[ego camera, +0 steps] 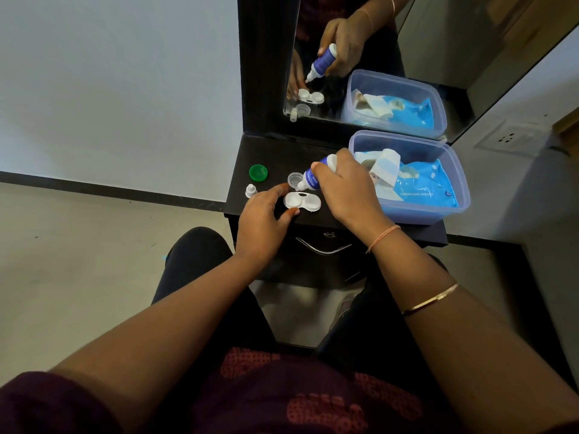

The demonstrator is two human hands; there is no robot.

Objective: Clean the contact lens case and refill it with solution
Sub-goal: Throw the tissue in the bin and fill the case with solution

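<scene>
Seemingly right hand (347, 189) angles bottle (309, 180) downward.

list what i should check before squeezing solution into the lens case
1. Lens case open, both wells uncovered: ok.
2. Case steadied: the left hand holds its left end between forefinger and thumb: ok.
3. Solution bottle uncapped and tipped nozzle-down in the right hand: ok.
4. Nozzle directly over a well: it looks close to the case's far left rim, cannot tell.
5. Wells clean and dry: cannot tell.
6. Lids ready: green cap and clear cap lie on the table behind the case: ok.
</scene>
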